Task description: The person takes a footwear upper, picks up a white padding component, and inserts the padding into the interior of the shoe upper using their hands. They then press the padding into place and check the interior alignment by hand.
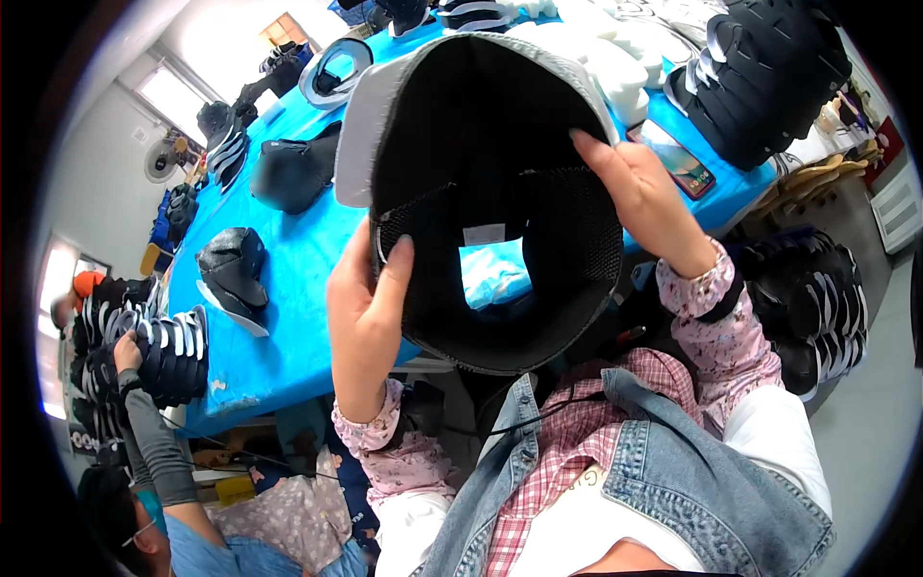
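Up close in front of me is a black, hollow fabric piece that looks like a helmet liner (pixel 500 106), its wide mouth facing me. Mesh panels line its inner sides, a grey-white flap stands out at its left, and a gap shows the blue cover behind. My left hand (pixel 370 303) grips the left rim, with the thumb inside. On the right rim my right hand (pixel 654 197) is closed, thumb over the edge and the other fingers hidden behind. A similar black liner with a pale edge (pixel 233 269) lies left on the blue-covered table (pixel 279 356).
Another black piece (pixel 293 173) and a grey-white ring (pixel 336 72) lie farther back. White moulded shapes (pixel 615 77), a phone (pixel 678 159) and stacked black liners (pixel 769 82) occupy the right. More stacks (pixel 808 308) stand low right. At left, a co-worker's hand (pixel 127 351) touches stacked liners (pixel 173 356).
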### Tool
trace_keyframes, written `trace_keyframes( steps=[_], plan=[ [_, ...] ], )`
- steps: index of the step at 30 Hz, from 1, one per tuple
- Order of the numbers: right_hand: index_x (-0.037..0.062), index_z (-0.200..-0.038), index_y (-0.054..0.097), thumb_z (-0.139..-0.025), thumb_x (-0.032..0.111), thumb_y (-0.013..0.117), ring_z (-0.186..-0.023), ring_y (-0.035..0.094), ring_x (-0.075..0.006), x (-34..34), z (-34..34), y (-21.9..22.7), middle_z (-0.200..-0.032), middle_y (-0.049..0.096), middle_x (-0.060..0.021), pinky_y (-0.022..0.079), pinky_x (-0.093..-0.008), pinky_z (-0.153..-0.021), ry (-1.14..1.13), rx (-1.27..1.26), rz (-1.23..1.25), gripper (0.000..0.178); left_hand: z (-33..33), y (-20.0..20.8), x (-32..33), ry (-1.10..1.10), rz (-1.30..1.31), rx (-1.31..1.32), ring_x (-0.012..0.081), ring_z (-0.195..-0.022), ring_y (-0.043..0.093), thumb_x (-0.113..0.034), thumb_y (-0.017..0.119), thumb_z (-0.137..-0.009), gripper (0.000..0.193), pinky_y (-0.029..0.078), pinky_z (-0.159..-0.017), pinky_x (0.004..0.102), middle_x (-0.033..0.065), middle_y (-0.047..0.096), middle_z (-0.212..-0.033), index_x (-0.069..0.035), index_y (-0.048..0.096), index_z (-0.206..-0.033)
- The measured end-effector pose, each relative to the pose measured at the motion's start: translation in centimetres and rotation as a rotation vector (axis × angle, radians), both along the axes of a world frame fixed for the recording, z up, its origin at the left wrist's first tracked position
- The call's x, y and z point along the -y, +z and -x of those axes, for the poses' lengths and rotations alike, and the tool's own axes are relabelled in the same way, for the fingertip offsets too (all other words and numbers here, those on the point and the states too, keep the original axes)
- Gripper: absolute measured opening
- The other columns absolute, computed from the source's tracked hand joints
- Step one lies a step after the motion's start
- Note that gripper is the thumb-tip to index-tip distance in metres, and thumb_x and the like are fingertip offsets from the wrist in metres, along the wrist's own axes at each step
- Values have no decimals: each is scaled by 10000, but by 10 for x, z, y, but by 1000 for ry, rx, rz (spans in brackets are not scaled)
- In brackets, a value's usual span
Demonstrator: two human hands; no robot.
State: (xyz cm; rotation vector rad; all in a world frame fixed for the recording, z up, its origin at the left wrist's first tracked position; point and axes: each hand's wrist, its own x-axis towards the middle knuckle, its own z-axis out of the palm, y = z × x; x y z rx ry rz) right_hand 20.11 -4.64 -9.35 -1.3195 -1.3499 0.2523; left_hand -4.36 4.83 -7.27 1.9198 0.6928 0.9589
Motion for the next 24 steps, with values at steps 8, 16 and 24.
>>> trace_keyframes(
  steps=[8,16,24],
  plan=[
    [-11,-638,611,-867,367,562,-478,452,-51,-8,-24,16,-529,511,19,315,-210,-437,30,-63,84,444,1,12,3,28,-13,-32,46,-632,393,-168,511,-894,236,312,-554,206,-25,505,-697,44,570,-979],
    [2,-884,641,-905,445,441,-742,654,-211,4,-16,27,-827,661,-128,532,-299,-692,230,-292,51,486,9,4,-2,73,30,93,67,-778,509,-150,528,-884,245,386,-719,190,6,588,-862,53,580,-1010],
    [8,-1048,583,-934,514,272,-905,611,-201,35,-5,-45,-1016,626,-120,457,-333,-857,482,-842,378,605,-1,5,7,61,117,336,71,-832,534,-143,528,-888,263,395,-771,190,24,598,-931,54,558,-1060]
  ],
)
